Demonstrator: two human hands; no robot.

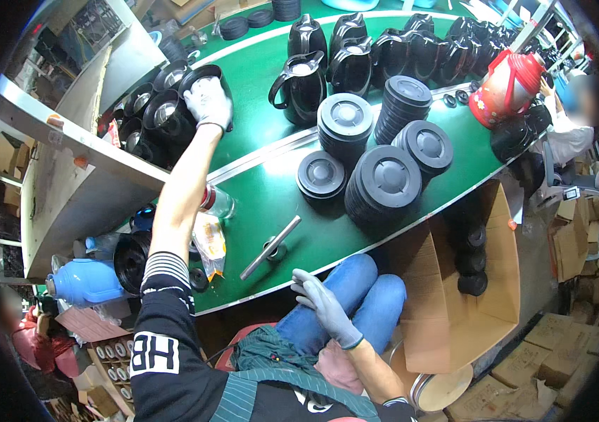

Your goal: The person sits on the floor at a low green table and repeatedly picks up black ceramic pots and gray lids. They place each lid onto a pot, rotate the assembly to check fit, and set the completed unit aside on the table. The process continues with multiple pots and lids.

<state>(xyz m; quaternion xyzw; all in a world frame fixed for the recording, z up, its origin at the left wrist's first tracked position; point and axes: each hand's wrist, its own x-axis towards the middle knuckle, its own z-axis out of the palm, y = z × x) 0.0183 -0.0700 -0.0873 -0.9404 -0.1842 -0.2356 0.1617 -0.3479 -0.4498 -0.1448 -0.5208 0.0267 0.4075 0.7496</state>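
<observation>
One black vessel [222, 74] shows a round, open mouth.

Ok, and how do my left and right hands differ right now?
Your left hand is at a black container's mouth; your right hand holds nothing visible. The left hand reaches across the green table; the right hand is near your jeans, fingers extended. Both wear grey gloves.

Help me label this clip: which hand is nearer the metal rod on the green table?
Right. The right hand is over the lap, to the lower right of the metal rod; the left hand is farther off, beyond it at a black container.
</observation>
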